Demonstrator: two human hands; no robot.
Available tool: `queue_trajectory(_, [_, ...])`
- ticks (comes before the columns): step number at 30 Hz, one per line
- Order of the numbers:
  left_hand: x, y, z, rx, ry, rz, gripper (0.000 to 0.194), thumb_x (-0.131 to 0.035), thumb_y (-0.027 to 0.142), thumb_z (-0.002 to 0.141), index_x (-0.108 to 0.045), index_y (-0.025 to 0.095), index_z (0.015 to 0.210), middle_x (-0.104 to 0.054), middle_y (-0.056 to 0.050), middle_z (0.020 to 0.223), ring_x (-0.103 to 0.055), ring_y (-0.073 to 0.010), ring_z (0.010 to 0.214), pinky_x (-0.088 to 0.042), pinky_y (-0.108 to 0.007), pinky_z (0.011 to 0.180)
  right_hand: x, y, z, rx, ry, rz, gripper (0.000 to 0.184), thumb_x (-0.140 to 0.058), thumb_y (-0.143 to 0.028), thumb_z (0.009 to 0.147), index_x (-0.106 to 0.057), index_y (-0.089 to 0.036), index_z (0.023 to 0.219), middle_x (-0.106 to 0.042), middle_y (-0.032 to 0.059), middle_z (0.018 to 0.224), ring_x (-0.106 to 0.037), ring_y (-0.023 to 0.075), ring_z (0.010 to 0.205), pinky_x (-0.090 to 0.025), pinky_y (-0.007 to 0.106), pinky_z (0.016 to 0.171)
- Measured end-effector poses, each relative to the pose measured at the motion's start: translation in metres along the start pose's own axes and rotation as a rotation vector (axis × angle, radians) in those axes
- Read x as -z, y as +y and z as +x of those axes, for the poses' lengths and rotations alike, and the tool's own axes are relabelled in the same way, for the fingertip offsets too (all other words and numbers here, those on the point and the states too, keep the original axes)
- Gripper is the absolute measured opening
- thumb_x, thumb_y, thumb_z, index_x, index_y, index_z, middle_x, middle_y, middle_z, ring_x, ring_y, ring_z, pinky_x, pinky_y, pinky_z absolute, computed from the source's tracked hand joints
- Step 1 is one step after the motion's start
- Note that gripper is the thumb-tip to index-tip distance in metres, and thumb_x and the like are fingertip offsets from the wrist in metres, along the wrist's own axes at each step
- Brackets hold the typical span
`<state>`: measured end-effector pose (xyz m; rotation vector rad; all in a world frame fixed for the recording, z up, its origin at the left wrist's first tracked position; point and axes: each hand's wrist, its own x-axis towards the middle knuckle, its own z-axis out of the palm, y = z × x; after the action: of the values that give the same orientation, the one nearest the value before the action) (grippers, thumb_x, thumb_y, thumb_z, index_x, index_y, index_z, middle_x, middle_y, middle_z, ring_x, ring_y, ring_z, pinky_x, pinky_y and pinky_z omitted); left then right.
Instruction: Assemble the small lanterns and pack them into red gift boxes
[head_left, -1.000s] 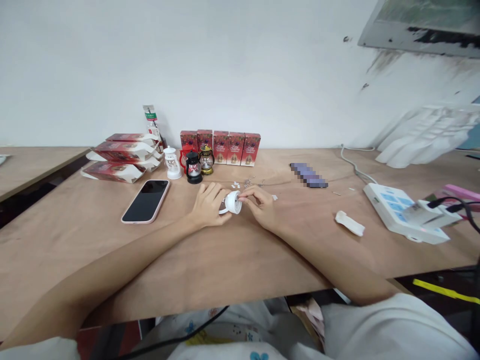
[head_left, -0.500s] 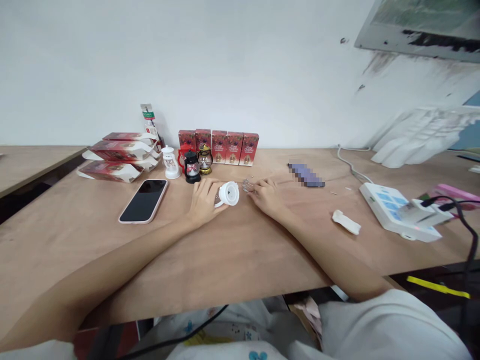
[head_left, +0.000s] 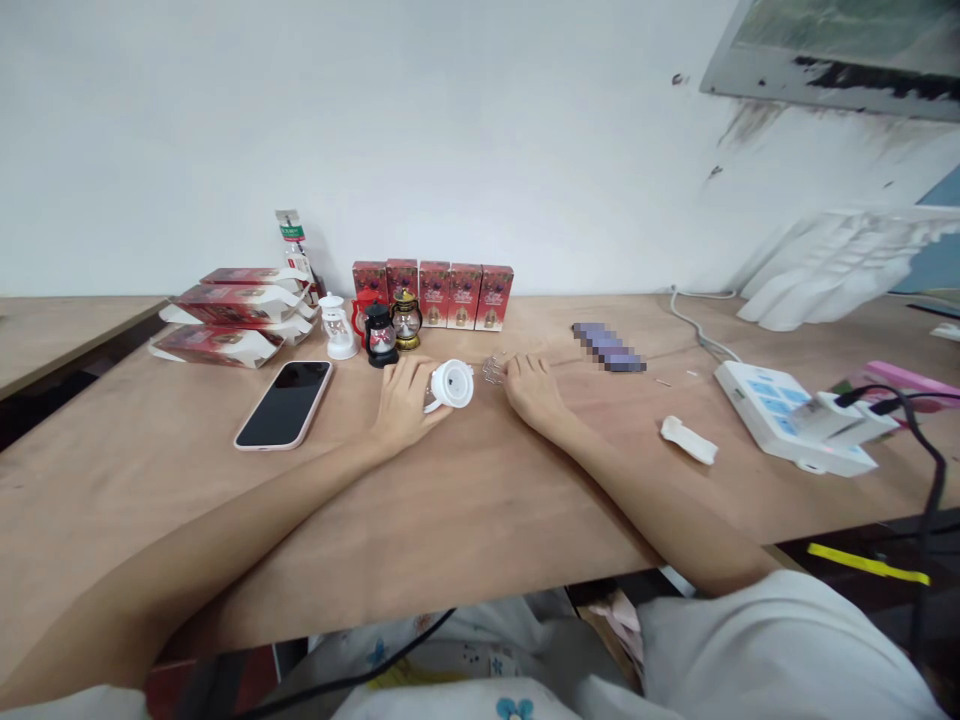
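My left hand (head_left: 405, 400) is wrapped round a small white lantern (head_left: 452, 384) lying on its side on the wooden table (head_left: 465, 520), its round base facing me. My right hand (head_left: 530, 388) rests on the table just right of it, fingers curled over a little heap of small metal wire parts (head_left: 493, 371). Whether the fingertips pinch one of them is hidden. Behind my hands stand a white lantern (head_left: 337, 326), a black one (head_left: 381, 336) and a gold one (head_left: 406, 320).
A row of red boxes (head_left: 435, 294) lines the wall. Flat red cartons (head_left: 232, 315) are stacked at left, with a phone (head_left: 285, 402) in front. To the right lie a white plastic piece (head_left: 688, 440), a white power strip (head_left: 787, 420) with cables, and a pink item (head_left: 911, 380).
My right hand left the white lantern's base and moved back to the metal parts. My left hand keeps the lantern, shifted slightly away from me.
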<state>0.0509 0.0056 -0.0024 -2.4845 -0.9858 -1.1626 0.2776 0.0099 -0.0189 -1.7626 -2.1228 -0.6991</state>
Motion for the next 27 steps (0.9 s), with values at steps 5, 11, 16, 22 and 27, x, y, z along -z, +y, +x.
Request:
queue_trajectory(5, [-0.004, -0.004, -0.001, 0.094, 0.114, -0.025, 0.038, -0.066, 0.036, 0.074, -0.055, 0.014, 0.104, -0.056, -0.013, 0.106, -0.053, -0.0283, 0.099, -0.041, -0.039, 0.081, 0.005, 0.011, 0.004, -0.115, 0.125, 0.009, 0.026, -0.035, -0.011, 0.093, -0.059, -0.005, 0.096, -0.06, 0.0196, 0.094, -0.052, 0.0282, 0.09, -0.037, 0.039, 0.082])
queue_trajectory(11, [-0.008, -0.006, -0.002, 0.149, 0.227, -0.226, 0.041, -0.066, 0.039, 0.074, -0.05, 0.018, 0.106, -0.06, -0.008, 0.098, -0.058, -0.0246, 0.09, -0.045, -0.037, 0.076, 0.01, 0.022, 0.005, -0.267, 0.273, 0.162, 0.022, -0.034, -0.016, 0.093, -0.055, -0.009, 0.093, -0.058, 0.0173, 0.09, -0.051, 0.0277, 0.088, -0.04, 0.04, 0.08])
queue_trajectory(16, [-0.012, -0.008, 0.001, 0.234, 0.297, -0.333, 0.04, -0.067, 0.034, 0.074, -0.047, 0.02, 0.105, -0.061, -0.007, 0.1, -0.061, -0.0224, 0.093, -0.048, -0.036, 0.08, 0.014, 0.022, 0.007, -0.455, 0.352, 0.571, 0.015, -0.036, -0.026, 0.09, -0.047, -0.017, 0.086, -0.054, 0.0132, 0.094, -0.05, 0.0249, 0.09, -0.041, 0.04, 0.083])
queue_trajectory(22, [-0.02, -0.022, 0.01, 0.568, 0.426, -0.643, 0.043, -0.073, 0.03, 0.063, -0.045, 0.021, 0.094, -0.058, -0.002, 0.094, -0.059, -0.0185, 0.089, -0.047, -0.034, 0.083, 0.009, 0.017, 0.01, -0.484, 0.114, 0.941, 0.029, -0.034, -0.042, 0.089, -0.042, -0.022, 0.07, -0.051, 0.001, 0.066, -0.049, 0.016, 0.063, -0.044, 0.029, 0.061])
queue_trajectory(27, [-0.021, -0.031, 0.014, 0.838, 0.497, -0.78, 0.036, -0.074, 0.033, 0.062, -0.046, 0.021, 0.08, -0.054, 0.003, 0.076, -0.056, -0.0157, 0.078, -0.045, -0.028, 0.075, 0.015, 0.001, 0.002, -0.294, -0.183, 0.973, 0.032, -0.05, -0.034, 0.08, -0.044, -0.02, 0.052, -0.044, -0.0042, 0.046, -0.041, 0.0106, 0.046, -0.035, 0.024, 0.049])
